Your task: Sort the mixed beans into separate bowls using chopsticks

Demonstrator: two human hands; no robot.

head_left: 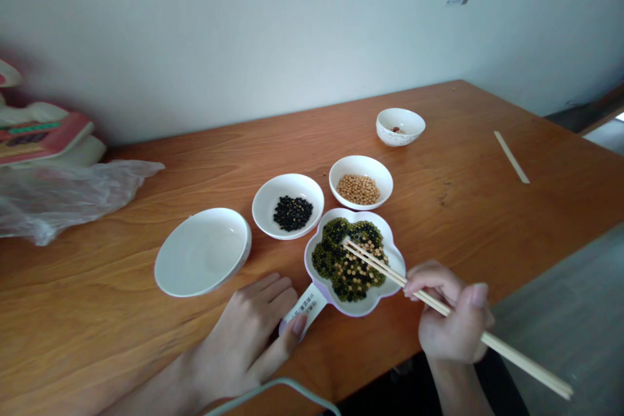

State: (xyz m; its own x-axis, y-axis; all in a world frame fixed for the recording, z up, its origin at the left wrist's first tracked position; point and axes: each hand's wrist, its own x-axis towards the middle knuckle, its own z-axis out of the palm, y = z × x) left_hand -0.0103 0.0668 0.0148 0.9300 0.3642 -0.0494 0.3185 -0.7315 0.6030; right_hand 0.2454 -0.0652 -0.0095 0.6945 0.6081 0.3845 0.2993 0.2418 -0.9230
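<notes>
My right hand (pixel 451 318) is closed around a pair of wooden chopsticks (pixel 390 270), whose tips reach into the flower-shaped dish (pixel 385 231) filled with mixed green, black and yellow beans. My left hand (pixel 248 335) lies flat on the table, fingers stretched out, its thumb resting on a white paper label (pixel 307 305) at the dish's near edge. Beyond the dish stand a white bowl of black beans (pixel 287 208) and a white bowl of yellow beans (pixel 361 182). An empty white bowl (pixel 202 250) sits tilted to the left.
A small white bowl (pixel 400 125) with one reddish bean stands at the back. A single loose chopstick (pixel 511 156) lies at the right. Crumpled clear plastic (pixel 63 198) and a pink package (pixel 41 136) sit at the far left. The table's near edge runs just below my hands.
</notes>
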